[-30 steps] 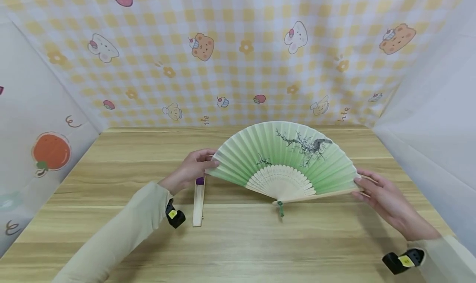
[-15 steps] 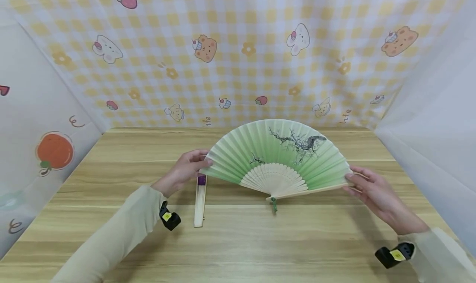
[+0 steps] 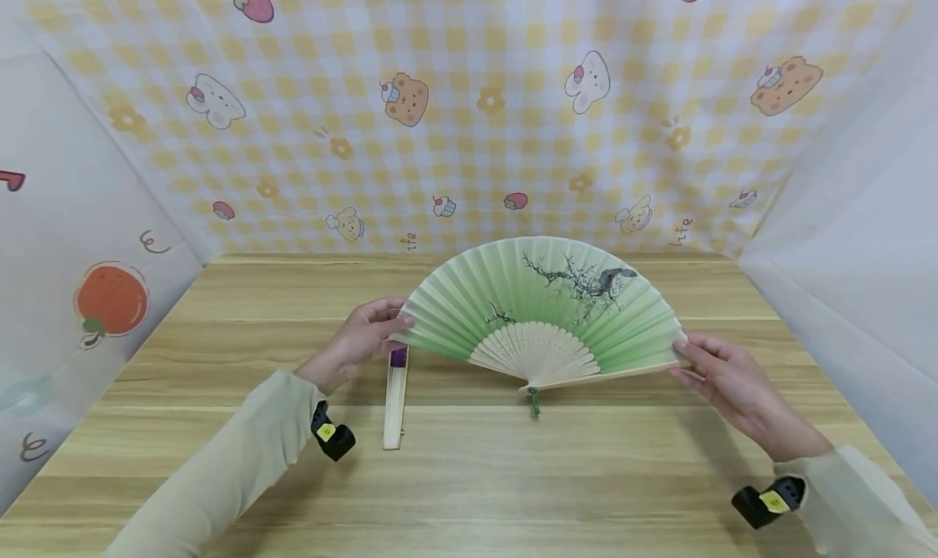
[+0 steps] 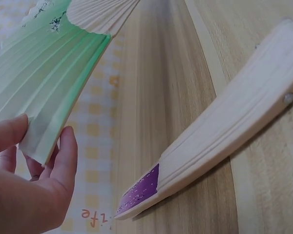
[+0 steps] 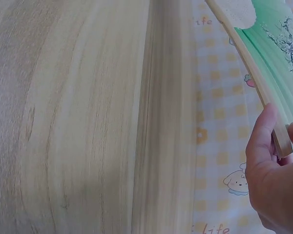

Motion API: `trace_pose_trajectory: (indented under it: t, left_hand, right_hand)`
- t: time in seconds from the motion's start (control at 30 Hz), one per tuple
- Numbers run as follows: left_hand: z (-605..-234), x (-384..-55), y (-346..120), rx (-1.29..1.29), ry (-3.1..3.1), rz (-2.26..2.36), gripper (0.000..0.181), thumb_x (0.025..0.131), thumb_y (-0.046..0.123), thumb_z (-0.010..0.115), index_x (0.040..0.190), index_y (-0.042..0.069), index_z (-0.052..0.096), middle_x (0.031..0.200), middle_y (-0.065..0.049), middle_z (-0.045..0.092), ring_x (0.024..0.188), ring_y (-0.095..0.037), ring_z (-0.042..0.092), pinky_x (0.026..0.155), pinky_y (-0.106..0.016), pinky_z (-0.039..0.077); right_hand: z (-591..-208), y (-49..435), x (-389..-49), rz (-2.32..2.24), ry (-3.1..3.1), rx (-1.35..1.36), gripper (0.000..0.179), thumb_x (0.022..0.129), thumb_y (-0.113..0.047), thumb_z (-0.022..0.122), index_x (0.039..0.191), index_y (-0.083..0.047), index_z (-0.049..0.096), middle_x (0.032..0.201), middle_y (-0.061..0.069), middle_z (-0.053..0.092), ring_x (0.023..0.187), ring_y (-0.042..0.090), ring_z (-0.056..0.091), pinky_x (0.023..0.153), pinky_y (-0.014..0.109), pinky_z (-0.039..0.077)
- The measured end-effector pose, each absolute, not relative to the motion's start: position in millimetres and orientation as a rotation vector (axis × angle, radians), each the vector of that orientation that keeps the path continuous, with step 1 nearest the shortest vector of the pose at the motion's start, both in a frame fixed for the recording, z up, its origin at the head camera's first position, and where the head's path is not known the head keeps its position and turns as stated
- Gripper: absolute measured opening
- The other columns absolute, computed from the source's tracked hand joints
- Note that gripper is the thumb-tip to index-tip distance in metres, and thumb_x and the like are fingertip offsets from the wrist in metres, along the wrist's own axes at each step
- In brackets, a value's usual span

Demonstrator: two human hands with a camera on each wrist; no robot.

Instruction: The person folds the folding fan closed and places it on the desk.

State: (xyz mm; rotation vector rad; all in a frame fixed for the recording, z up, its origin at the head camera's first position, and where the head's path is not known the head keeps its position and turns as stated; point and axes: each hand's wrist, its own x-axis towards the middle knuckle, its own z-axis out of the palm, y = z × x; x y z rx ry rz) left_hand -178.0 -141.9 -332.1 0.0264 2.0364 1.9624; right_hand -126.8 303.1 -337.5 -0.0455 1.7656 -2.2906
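Spread wide between my two hands is a green folding fan (image 3: 506,297) with a dark branch print, pale pierced ribs and a green tassel (image 3: 534,402) hanging from its pivot. My left hand (image 3: 359,338) pinches its left end between thumb and fingers; the left wrist view shows the thumb on the pleated face (image 4: 49,112). At the other end, my right hand (image 3: 740,387) grips the tip of the pale outer rib (image 5: 256,78). A second fan (image 3: 394,403), folded, with a purple band at its far end, lies on the table just below my left hand.
The wooden table (image 3: 469,476) runs back to a yellow checked curtain (image 3: 469,151) with cartoon prints. White sheets (image 3: 850,216) stand along both sides. A black camera strap (image 3: 333,436) sits on each wrist.
Both hands have shifted slightly to the left in the view, carrying the spread green fan along. The folded fan stays where it lay, and the grips look the same.
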Motion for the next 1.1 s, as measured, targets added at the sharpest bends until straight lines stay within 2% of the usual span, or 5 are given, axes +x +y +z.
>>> trace_pose_trajectory:
  t: [0.4,0.7,0.83,1.0,1.1]
  left_hand:
    - [-331,-174,-144,-0.025,1.988,2.01,0.04,0.087,0.008,0.053,0.125,-0.001,0.042,0.101,-0.003,0.051,0.081,-0.013,0.057,0.083,-0.032,0.048]
    - [-330,-174,-146,0.012,1.964,2.001,0.04,0.086,0.007,0.056,0.123,0.001,0.044,0.104,-0.004,0.052,0.084,-0.014,0.057,0.089,-0.039,0.043]
    - [-331,-174,-148,0.031,1.939,2.012,0.033,0.085,0.006,0.056,0.117,0.004,0.049,0.103,-0.003,0.053,0.085,-0.014,0.057,0.091,-0.041,0.042]
    - [-332,-174,-152,0.066,1.89,2.036,0.017,0.086,0.005,0.055,0.099,0.015,0.058,0.096,-0.001,0.058,0.083,-0.014,0.059,0.087,-0.038,0.045]
    - [-332,-174,-155,0.088,1.86,2.048,0.018,0.087,0.004,0.053,0.093,0.019,0.061,0.092,-0.001,0.06,0.082,-0.015,0.06,0.084,-0.035,0.047]
  right_hand:
    - [-334,295,-129,-2.282,1.783,0.023,0.011,0.088,-0.012,0.054,0.091,-0.01,0.064,0.092,0.0,0.057,0.083,0.01,0.058,0.077,0.024,0.05]
    - [-330,290,-131,-2.3,1.756,-0.035,0.012,0.089,-0.011,0.052,0.091,-0.008,0.064,0.088,0.001,0.06,0.078,0.011,0.059,0.075,0.022,0.05]
    - [-328,290,-132,-2.308,1.747,-0.072,0.015,0.09,-0.009,0.05,0.09,-0.008,0.065,0.088,0.001,0.061,0.078,0.011,0.059,0.075,0.021,0.05]
    - [-326,291,-133,-2.336,1.718,-0.077,0.015,0.09,-0.008,0.05,0.089,-0.006,0.065,0.086,0.002,0.059,0.077,0.011,0.058,0.076,0.022,0.05]
    - [-325,291,-133,-2.353,1.696,-0.075,0.014,0.09,-0.007,0.05,0.089,-0.006,0.064,0.085,0.002,0.058,0.077,0.011,0.058,0.076,0.022,0.05]
